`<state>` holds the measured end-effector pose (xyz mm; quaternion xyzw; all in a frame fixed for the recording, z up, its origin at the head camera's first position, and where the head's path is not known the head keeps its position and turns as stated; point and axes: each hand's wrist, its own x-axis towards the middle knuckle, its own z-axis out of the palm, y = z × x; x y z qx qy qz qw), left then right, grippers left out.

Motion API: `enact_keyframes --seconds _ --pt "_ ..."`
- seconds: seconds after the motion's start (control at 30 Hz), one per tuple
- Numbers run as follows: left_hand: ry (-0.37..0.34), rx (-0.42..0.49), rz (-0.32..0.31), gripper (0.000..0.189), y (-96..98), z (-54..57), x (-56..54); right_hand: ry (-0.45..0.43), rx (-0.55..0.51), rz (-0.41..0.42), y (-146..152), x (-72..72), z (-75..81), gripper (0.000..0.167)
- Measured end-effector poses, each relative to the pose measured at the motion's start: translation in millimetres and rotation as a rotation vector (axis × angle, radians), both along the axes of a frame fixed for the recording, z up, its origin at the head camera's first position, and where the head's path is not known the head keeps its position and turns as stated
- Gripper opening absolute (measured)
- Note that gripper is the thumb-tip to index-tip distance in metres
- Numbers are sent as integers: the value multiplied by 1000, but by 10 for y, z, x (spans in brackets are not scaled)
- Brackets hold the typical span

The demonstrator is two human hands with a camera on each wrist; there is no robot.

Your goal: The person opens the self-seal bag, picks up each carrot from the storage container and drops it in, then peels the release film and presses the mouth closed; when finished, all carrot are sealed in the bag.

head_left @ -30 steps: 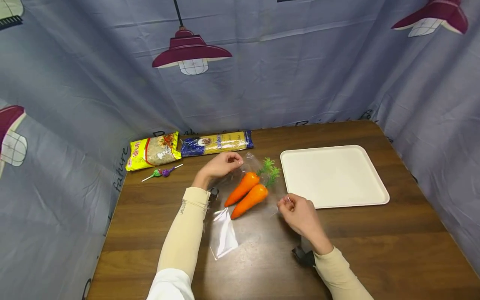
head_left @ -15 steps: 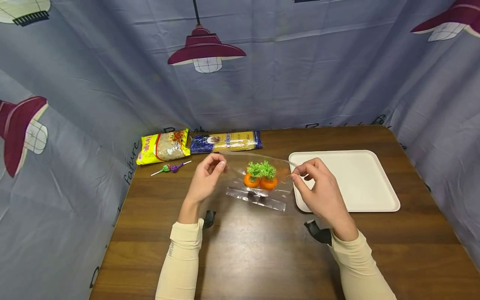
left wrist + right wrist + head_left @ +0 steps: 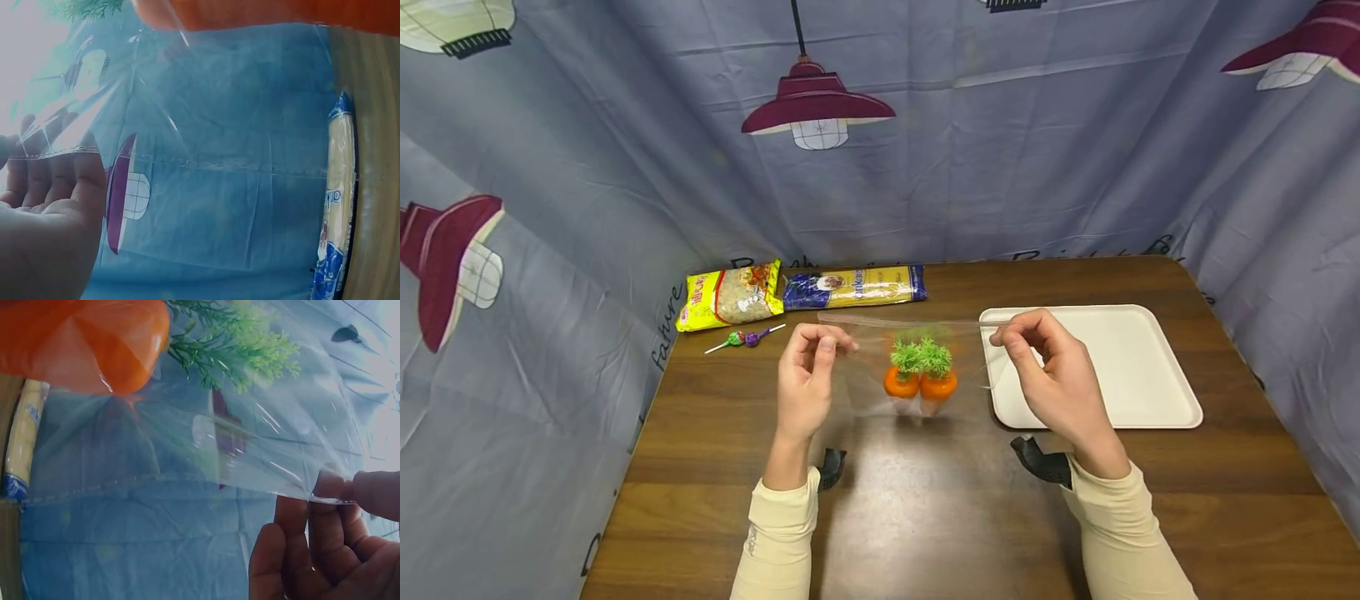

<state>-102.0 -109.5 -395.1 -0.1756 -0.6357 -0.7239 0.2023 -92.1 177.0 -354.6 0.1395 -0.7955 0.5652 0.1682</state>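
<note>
Two orange carrots (image 3: 902, 382) with green leafy tops (image 3: 921, 357) stand upright, tops up, inside a clear plastic bag (image 3: 865, 392). My left hand (image 3: 805, 375) pinches the bag's upper left corner between thumb and fingers. At the upper right corner, my right hand (image 3: 1056, 375) pinches the film the same way. Between the hands the bag's top edge is stretched nearly straight. The left wrist view has one carrot (image 3: 269, 14) crossing its top, above the sealed side edge of the film. In the right wrist view a carrot (image 3: 125, 344) and its leaves show through the film.
A white tray (image 3: 1120, 367) lies right of the bag, partly behind my right hand. Along the back left are a yellow bag of grains (image 3: 730, 296) and a blue-and-gold pasta packet (image 3: 857, 287). Two lollipops (image 3: 745, 338) lie before them. A printed curtain (image 3: 985, 167) hangs behind the table.
The bag with the carrots went from lying on the table to hanging upright between both hands. The flap that hung at the bag's front half a second ago is no longer seen there.
</note>
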Motion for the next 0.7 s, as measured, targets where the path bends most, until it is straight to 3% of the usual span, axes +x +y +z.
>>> enact_keyframes --seconds 0.17,0.3,0.47,0.6,0.7 --pt "-7 18 42 21 17 -59 89 -55 -33 -6 3 -23 -48 10" --pt "-22 31 14 6 39 -98 164 -107 -46 -18 15 -50 -93 17" --pt "-27 57 -24 6 82 -133 178 -135 -64 -26 24 -72 -145 19" --pt "-19 48 16 15 113 -137 157 -132 -87 -35 24 -86 -168 19" --pt "-7 73 58 6 125 -115 146 -128 -109 -40 26 -101 -178 18"
